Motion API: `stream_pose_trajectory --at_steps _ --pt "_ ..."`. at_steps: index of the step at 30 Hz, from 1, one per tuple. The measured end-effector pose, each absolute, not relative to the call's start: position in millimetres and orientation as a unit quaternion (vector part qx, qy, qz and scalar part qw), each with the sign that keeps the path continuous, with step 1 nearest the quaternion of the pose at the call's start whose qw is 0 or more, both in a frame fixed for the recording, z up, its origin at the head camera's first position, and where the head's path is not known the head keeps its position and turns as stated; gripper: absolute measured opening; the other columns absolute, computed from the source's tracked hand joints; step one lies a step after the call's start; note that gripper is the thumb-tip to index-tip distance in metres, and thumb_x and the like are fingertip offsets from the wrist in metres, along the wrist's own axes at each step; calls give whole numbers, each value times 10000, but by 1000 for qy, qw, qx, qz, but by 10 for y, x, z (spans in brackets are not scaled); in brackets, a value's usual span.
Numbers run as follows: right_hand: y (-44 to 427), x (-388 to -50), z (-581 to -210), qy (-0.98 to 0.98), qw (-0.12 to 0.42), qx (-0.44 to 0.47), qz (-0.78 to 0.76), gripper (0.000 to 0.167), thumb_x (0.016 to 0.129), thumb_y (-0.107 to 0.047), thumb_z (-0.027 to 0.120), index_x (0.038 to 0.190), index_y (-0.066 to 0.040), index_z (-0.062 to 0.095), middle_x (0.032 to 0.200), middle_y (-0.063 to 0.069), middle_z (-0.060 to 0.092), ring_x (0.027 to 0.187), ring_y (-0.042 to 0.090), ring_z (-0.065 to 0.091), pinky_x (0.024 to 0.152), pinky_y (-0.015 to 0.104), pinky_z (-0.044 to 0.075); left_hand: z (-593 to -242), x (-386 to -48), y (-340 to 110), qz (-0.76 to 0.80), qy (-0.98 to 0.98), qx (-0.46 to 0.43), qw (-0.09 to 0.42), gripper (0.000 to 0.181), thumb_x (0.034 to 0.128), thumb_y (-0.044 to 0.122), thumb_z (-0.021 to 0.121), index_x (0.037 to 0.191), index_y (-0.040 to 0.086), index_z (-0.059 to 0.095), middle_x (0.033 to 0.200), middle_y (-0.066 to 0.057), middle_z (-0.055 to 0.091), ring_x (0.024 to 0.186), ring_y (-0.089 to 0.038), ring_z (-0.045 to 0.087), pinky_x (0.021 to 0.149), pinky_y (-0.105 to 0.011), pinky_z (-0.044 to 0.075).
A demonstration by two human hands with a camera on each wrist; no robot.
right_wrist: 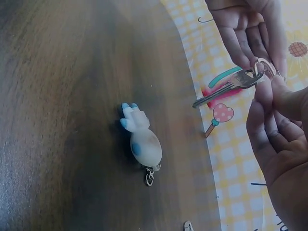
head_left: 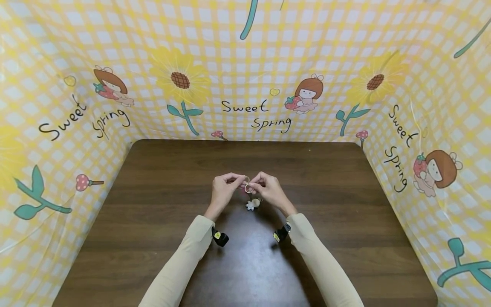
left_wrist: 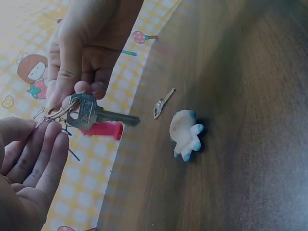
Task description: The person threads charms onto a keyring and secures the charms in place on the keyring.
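Observation:
In the head view, my left hand [head_left: 223, 189] and right hand [head_left: 271, 192] meet fingertip to fingertip above the table, pinching metal rings [head_left: 248, 188]. A silver key [left_wrist: 86, 111] hangs from a ring between them in the left wrist view, with a pink-red piece [left_wrist: 109, 130] behind it. The left wrist view has my left hand [left_wrist: 31, 166] below and my right hand [left_wrist: 84, 45] above. Under the hands, on the table, lies a white figurine [right_wrist: 146, 144] with blue tips and a short metal chain [right_wrist: 149, 177].
A small metal piece [left_wrist: 164, 104] lies on the brown table [head_left: 172, 162], near the figurine. Yellow-and-white checked cloth [head_left: 245, 55] with printed flowers and figures surrounds the far edge and both sides. Both wrists carry black devices, the left one [head_left: 220, 237] and the right one [head_left: 281, 233].

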State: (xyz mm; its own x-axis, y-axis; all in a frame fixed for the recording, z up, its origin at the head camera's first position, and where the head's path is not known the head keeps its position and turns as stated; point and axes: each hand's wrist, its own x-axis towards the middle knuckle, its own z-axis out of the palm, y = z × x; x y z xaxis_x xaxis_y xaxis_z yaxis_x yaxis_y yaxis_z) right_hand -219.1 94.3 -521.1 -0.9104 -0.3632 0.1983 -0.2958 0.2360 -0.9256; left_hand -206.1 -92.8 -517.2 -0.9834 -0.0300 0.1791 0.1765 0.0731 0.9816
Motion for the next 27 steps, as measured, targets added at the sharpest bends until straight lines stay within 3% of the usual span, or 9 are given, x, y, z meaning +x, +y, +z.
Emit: stream_pose_trajectory --at_steps 4,11,16,21,24,27 --pt "941 -2196 -5214 785 23 -212 -582 49 983 54 707 968 40 663 873 169 770 697 111 694 667 265 603 -5171 -2063 -930 -679 -730 -44 68 148 975 77 779 981 -69 802 876 -222 776 738 -262 770 711 -368 643" --pt "945 -2203 -5222 790 12 -212 -575 58 979 60 709 954 36 662 861 161 771 687 119 694 653 249 594 -5169 -2059 -955 -666 -743 -36 50 116 973 67 777 984 -43 813 875 -163 789 704 -117 747 799 -560 615" --pt "937 -2195 -5230 792 4 -201 -577 61 976 63 711 948 38 663 845 155 769 682 112 689 651 228 580 -5176 -2073 -1007 -639 -764 -74 46 113 958 71 797 948 -41 812 846 -144 788 730 -226 770 756 -488 636" --pt "940 -2191 -5239 796 0 -191 -574 61 979 61 709 948 25 670 825 143 764 681 109 683 649 226 573 -5187 -2090 -1075 -576 -806 -127 53 100 961 83 794 919 -4 822 816 -109 784 742 -327 757 669 -285 601" --pt "958 -2205 -5218 796 -5 -177 -579 64 987 63 697 944 23 671 837 150 765 692 153 698 663 312 615 -5193 -2094 -1104 -540 -824 -163 55 84 958 81 793 921 14 827 813 -88 784 733 -297 744 662 -252 556" --pt "986 -2234 -5161 795 -23 -170 -581 79 980 78 698 925 27 673 825 153 759 693 235 706 674 417 628 -5207 -2090 -1113 -525 -829 -187 52 81 961 63 784 936 -3 824 822 -97 787 748 -307 752 684 -302 580"
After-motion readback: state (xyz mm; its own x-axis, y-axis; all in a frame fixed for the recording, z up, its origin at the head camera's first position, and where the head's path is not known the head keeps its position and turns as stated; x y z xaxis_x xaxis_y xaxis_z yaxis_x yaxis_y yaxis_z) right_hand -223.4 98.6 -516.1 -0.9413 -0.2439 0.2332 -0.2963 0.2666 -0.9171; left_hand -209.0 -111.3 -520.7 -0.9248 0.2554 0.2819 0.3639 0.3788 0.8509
